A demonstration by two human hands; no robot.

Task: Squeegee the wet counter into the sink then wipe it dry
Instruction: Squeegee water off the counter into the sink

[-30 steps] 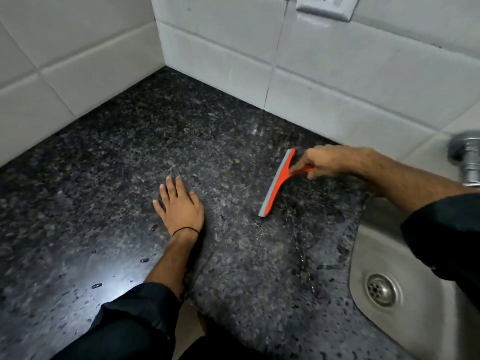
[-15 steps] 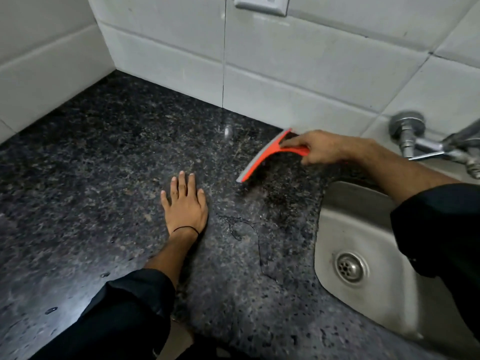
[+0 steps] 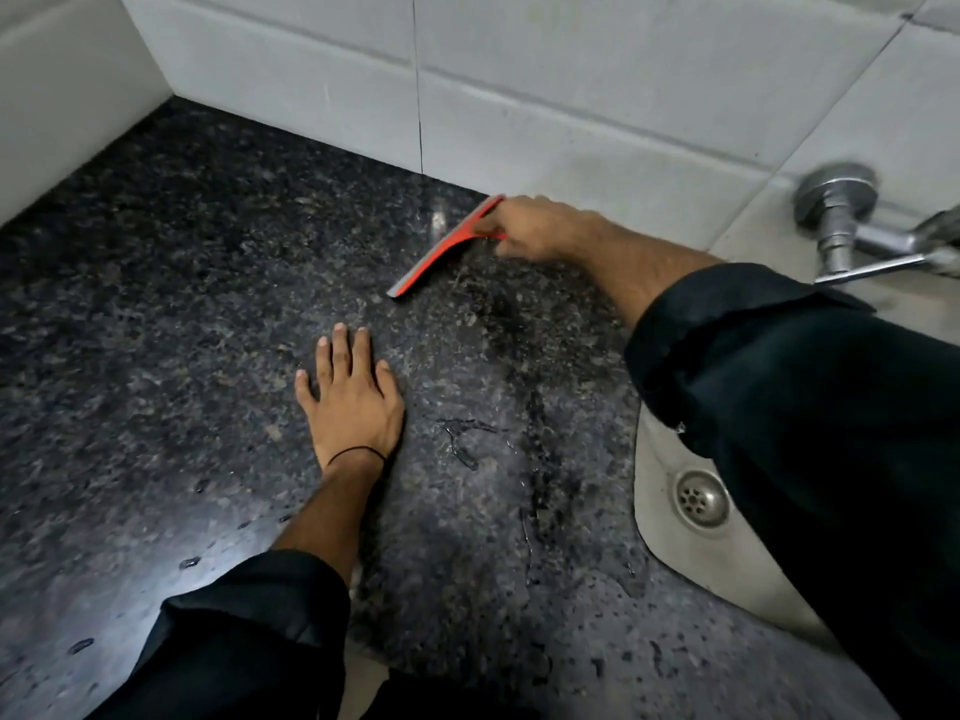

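An orange squeegee (image 3: 441, 252) with a grey rubber edge rests its blade on the dark speckled granite counter (image 3: 182, 304), close to the back wall. My right hand (image 3: 535, 228) grips its handle, and its far end nearly touches the tiles. My left hand (image 3: 350, 397) lies flat on the counter with fingers spread, nearer to me and left of the blade. Thin water streaks (image 3: 462, 439) and darker wet patches run between my left hand and the steel sink (image 3: 660, 491) at the right, which my right sleeve partly hides.
White tiled walls (image 3: 571, 96) close the counter at the back and left, meeting in a corner at upper left. A chrome tap (image 3: 841, 215) juts from the wall above the sink. The drain (image 3: 701, 498) shows beside my sleeve. Small droplets dot the near left counter.
My right hand has carried the squeegee back from mid-counter to the wall and a little further left. My left hand stays flat in place. The view has shifted.
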